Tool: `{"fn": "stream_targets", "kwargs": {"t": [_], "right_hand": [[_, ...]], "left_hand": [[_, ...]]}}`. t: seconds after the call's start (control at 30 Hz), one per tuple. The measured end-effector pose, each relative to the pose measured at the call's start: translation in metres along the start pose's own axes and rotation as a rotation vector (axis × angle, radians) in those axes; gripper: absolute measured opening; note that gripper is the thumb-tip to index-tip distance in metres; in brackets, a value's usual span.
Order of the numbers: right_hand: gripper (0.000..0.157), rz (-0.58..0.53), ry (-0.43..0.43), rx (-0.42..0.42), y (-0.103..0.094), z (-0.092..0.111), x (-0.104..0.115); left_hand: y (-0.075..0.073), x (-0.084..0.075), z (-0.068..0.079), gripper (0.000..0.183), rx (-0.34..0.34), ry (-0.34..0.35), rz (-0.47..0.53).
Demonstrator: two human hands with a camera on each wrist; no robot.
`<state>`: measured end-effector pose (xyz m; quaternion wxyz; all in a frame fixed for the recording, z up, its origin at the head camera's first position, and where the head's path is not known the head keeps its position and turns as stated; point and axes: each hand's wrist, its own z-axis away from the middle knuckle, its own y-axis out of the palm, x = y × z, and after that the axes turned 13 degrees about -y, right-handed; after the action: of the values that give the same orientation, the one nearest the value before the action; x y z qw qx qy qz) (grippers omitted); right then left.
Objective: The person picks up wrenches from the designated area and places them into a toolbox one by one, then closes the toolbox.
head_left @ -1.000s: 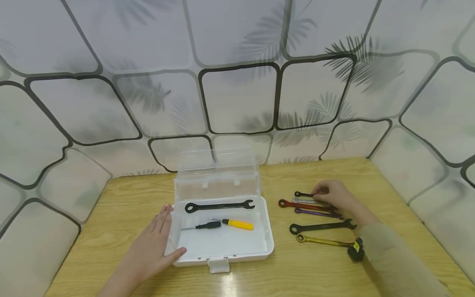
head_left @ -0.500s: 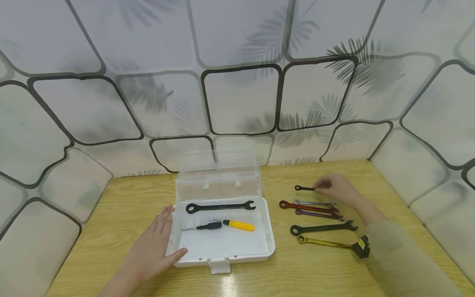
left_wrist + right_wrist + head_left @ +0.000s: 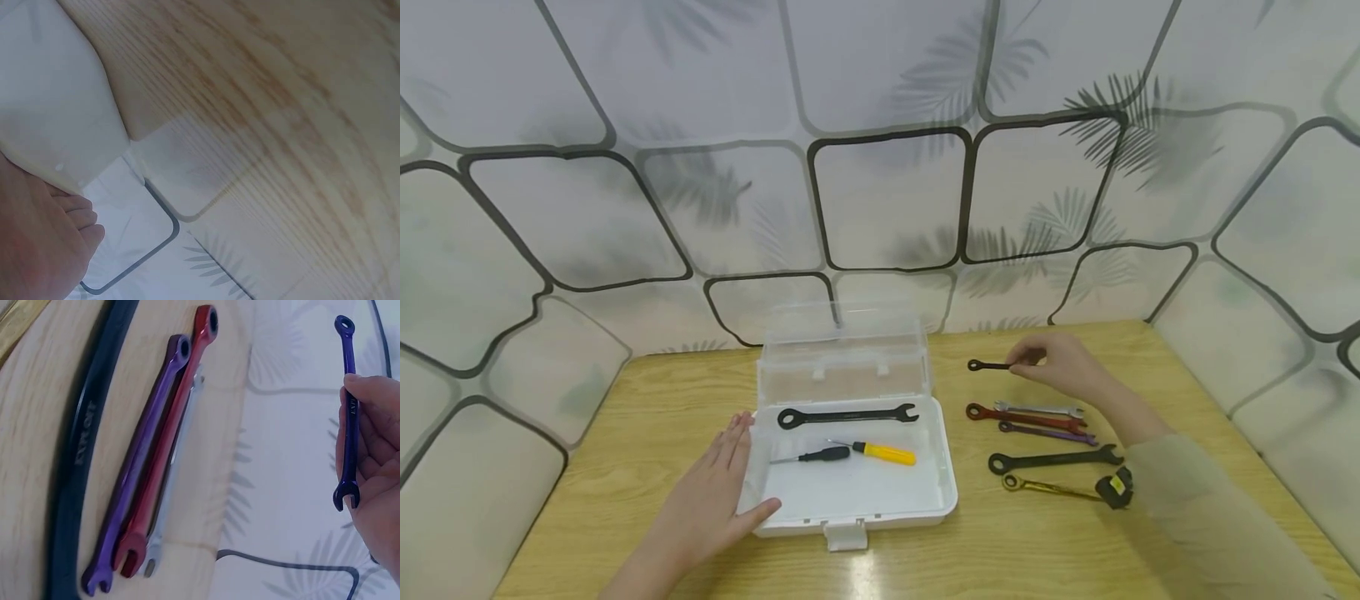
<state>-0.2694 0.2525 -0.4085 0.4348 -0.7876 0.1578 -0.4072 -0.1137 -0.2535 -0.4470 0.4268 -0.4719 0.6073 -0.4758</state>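
Observation:
My right hand (image 3: 1056, 365) pinches a small dark combination wrench (image 3: 988, 365) over the back of the table. In the right wrist view, the thumb of that hand (image 3: 378, 425) presses this wrench (image 3: 350, 412) against the fingers, its ring end pointing up. My left hand (image 3: 707, 487) lies with straight fingers along the left side of a white toolbox (image 3: 850, 500), thumb at the front rim. Inside the toolbox are a large black wrench (image 3: 846, 417), a black-handled screwdriver (image 3: 826, 454) and a yellow-handled screwdriver (image 3: 887, 453). The left wrist view shows that hand's fingers (image 3: 78, 215) beside the white box wall (image 3: 56, 106).
The toolbox's clear lid (image 3: 842, 379) stands open behind it. Right of the box lie silver (image 3: 1037, 409), red (image 3: 1022, 417), purple (image 3: 1045, 432), black (image 3: 1052, 460) and gold (image 3: 1052, 487) wrenches. A black block (image 3: 1116, 487) with a yellow label shows beside the right sleeve.
My right hand has lifted the small dark wrench away from beside the silver one and moved it back and to the left. The left hand keeps its place at the box.

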Motion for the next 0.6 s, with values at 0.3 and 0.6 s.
{"fn": "stream_targets", "kwargs": {"t": [0.3,0.6], "right_hand": [[0.005,-0.039,-0.010,0.015,0.000,-0.016,0.031],[0.006,-0.103,-0.084,-0.003,0.009,-0.033,0.063]], "left_hand": [[-0.002,-0.001,-0.003,0.107,0.025,-0.002,-0.033],[-0.002,0.000,-0.002,0.108,0.034,-0.005,-0.034]]}}
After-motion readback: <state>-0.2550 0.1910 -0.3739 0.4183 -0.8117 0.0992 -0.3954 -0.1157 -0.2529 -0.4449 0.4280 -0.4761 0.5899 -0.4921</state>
